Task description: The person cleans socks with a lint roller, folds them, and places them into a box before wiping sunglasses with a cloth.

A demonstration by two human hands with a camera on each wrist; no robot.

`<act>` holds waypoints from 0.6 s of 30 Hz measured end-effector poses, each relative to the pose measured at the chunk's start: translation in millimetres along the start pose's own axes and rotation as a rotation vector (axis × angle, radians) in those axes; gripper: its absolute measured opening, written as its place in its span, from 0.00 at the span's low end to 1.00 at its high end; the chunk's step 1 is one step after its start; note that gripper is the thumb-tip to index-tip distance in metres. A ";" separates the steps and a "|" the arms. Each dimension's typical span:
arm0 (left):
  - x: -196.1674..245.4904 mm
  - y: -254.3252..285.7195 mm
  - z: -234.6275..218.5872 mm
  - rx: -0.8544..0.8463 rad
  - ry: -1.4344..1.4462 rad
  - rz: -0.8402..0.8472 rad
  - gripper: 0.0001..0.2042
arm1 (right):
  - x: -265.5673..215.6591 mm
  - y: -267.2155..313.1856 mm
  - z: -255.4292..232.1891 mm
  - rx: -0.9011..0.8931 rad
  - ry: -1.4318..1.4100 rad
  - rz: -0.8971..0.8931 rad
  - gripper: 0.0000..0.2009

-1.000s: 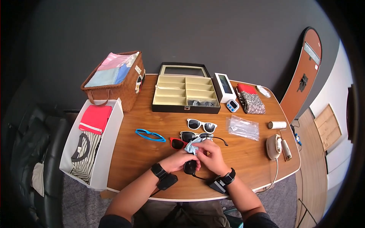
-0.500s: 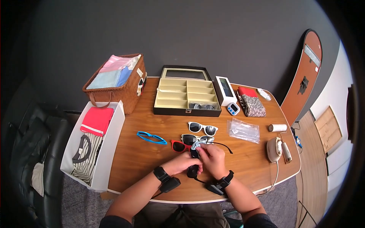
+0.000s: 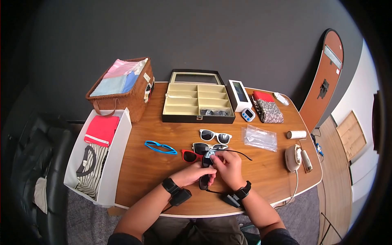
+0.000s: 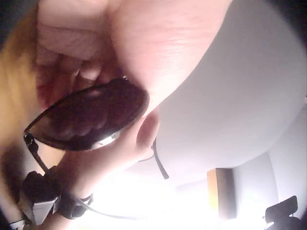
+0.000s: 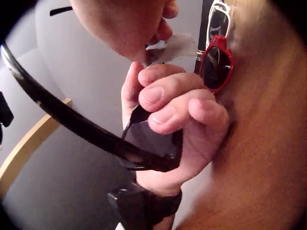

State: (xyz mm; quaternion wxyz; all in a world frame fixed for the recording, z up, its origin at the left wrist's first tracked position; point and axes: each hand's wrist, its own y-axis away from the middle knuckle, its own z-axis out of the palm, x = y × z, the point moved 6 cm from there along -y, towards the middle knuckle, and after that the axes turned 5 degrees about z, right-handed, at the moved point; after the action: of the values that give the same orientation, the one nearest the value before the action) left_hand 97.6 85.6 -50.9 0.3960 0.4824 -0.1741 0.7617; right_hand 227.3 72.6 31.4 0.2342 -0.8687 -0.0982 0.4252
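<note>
Black sunglasses (image 3: 204,182) are held over the table's front part, lenses one above the other and temples pointing right. My left hand (image 3: 189,174) grips them around the middle; in the right wrist view its fingers (image 5: 165,112) curl over the dark lens (image 5: 151,139). With thumb and fingers my right hand (image 3: 229,168) pinches a light blue cloth (image 3: 209,154) against the upper lens. In the left wrist view the lower lens (image 4: 93,115) hangs beside the left palm (image 4: 158,38). Red sunglasses (image 3: 190,156) lie just beyond the hands.
White sunglasses (image 3: 215,136), a cream-framed pair (image 3: 200,148) and blue glasses (image 3: 161,147) lie on the table. Behind stands an open compartment case (image 3: 197,119). A white bin (image 3: 122,141) and wicker basket (image 3: 139,100) are left; plastic bags (image 3: 260,138) and a steamer (image 3: 292,158) are right.
The cloth has shrunk from a loose bunch to a small fold at the upper lens, exposing more of the black sunglasses. Both hands keep their hold, and the head view has shifted slightly.
</note>
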 end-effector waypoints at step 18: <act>0.3 2.0 -7.8 -0.106 0.355 -0.078 0.15 | 11.0 -0.9 -16.1 0.100 -0.009 -0.131 0.08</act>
State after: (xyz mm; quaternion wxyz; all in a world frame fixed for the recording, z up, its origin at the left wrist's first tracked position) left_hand 91.4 89.6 -54.1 0.4746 0.3253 -0.1227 0.8086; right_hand 246.9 72.3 32.7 0.3044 -0.8456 -0.1346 0.4173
